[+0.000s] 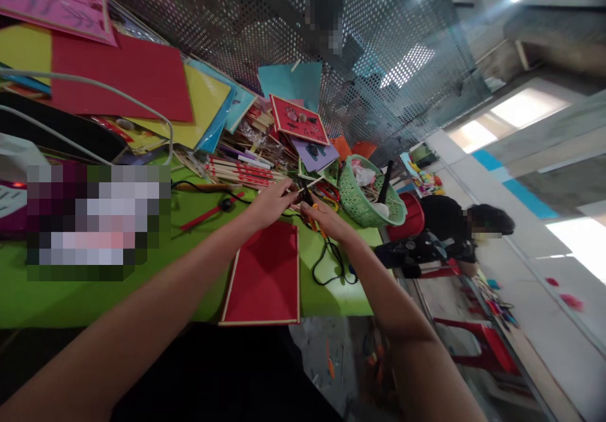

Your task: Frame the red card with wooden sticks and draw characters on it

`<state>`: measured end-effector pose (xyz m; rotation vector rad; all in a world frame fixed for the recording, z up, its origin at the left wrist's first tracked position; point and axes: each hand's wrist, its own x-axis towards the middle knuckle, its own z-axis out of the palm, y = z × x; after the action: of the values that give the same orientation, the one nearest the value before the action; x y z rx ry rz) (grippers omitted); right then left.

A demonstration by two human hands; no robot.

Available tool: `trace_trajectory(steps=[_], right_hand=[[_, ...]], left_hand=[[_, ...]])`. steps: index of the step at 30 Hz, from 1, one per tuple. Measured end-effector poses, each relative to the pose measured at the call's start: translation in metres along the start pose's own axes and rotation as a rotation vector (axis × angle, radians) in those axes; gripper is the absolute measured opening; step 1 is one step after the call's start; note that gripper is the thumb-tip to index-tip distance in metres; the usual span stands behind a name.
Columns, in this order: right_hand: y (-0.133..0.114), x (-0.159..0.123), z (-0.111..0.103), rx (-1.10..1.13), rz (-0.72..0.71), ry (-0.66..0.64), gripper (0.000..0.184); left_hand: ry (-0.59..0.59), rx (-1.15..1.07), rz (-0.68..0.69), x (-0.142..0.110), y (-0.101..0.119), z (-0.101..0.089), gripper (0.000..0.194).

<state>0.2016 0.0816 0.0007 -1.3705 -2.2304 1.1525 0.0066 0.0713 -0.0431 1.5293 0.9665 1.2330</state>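
My right hand point(327, 217) is closed around pliers point(307, 196) with a dark head and yellow-orange handles. Just left of it, my left hand point(274, 202) pinches a thin pale wooden stick point(310, 183), which lies at the head of the pliers. Fingers partly hide where the two meet. Below both hands, a red card point(265, 274) edged with pale wooden strips lies flat near the table's front edge. A black cord point(316, 270) loops on the green table beside the card.
Bundled sticks point(243, 173) and decorated cards point(299, 119) pile up behind my hands. A green basket point(350, 198) holding loose items stands right, before a red bucket point(408, 209). Coloured sheets point(123, 75) and a white cable point(137, 99) lie left. Another person point(440, 226) is at right.
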Motion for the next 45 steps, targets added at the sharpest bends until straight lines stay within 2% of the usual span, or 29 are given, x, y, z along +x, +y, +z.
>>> trace_trajectory(steps=[8,13,20,25,29,34,36,41,45], right_hand=[[-0.005,-0.002,-0.006,-0.182,-0.040,-0.019,0.047],[-0.008,0.001,-0.012,-0.420,-0.132,0.091,0.025],[-0.013,-0.001,-0.009,-0.480,-0.078,0.130,0.024],[-0.008,0.000,-0.007,-0.437,-0.101,0.160,0.024],[-0.005,0.001,-0.005,-0.295,-0.138,0.169,0.023],[-0.004,0.001,0.002,0.072,0.002,0.073,0.027],[-0.005,0.001,0.004,0.139,0.043,0.073,0.032],[-0.008,0.000,0.005,-0.011,0.033,0.118,0.034],[-0.009,-0.001,0.002,-0.002,-0.002,0.056,0.047]], left_hand=[[0.007,-0.015,-0.019,0.000,0.000,0.002,0.017],[0.014,-0.020,-0.021,-0.001,0.003,0.003,0.017],[0.031,-0.012,-0.013,-0.001,0.002,0.003,0.014],[0.027,-0.036,-0.013,0.000,0.003,0.003,0.015],[0.026,-0.073,-0.029,-0.001,0.005,0.004,0.016],[0.026,-0.126,-0.042,-0.003,0.006,0.005,0.015],[0.030,-0.148,-0.046,-0.002,0.006,0.005,0.015],[0.034,-0.209,-0.069,-0.002,0.003,0.008,0.014],[0.011,-0.265,-0.096,-0.003,0.007,0.008,0.014]])
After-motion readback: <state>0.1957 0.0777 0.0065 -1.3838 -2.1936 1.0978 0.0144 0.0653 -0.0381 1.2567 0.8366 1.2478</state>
